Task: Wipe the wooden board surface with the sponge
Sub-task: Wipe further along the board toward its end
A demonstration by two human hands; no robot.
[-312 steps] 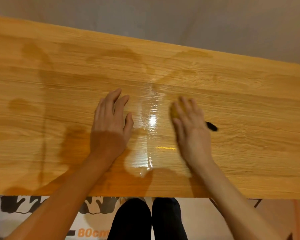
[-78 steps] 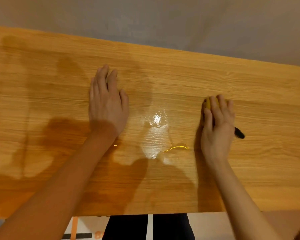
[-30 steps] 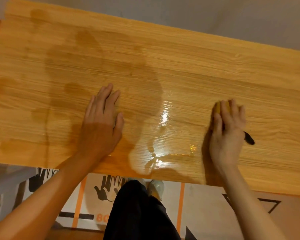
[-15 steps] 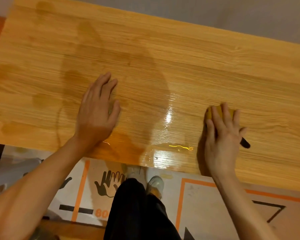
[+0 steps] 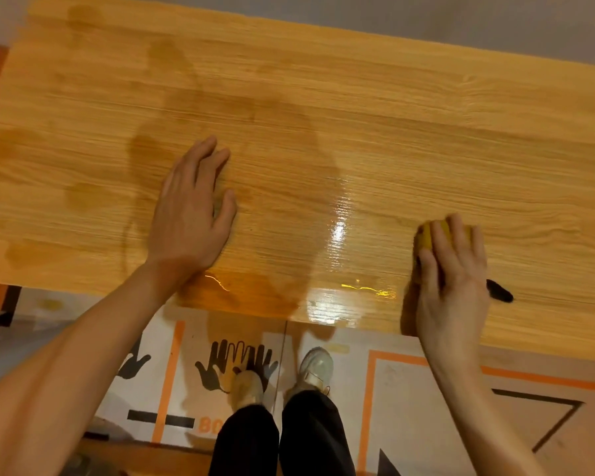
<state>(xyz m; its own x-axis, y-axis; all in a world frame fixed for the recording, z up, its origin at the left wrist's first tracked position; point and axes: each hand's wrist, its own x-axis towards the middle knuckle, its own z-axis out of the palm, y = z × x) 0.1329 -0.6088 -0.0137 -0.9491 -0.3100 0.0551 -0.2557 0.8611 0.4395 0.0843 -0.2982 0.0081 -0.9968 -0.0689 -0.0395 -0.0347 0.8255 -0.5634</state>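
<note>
The wooden board (image 5: 323, 97) fills the upper view, with darker damp patches on its left half and a glossy wet streak (image 5: 337, 231) in the middle. A yellow sponge (image 5: 426, 235) lies near the board's near edge on the right. My right hand (image 5: 455, 280) covers it, fingers over the top and thumb along its left side. A dark tip (image 5: 500, 293) sticks out from under that hand on the right. My left hand (image 5: 191, 218) rests flat on the board, fingers stretched out.
Below the board's near edge (image 5: 241, 310) is a floor mat (image 5: 241, 359) with orange lines and black hand prints. My legs and shoes (image 5: 316, 369) stand there. A grey wall runs behind the board's far edge.
My right hand has drawn the sponge toward the board's near edge over the last seconds. My left hand stays flat on the board. The view has tilted down, showing more floor.
</note>
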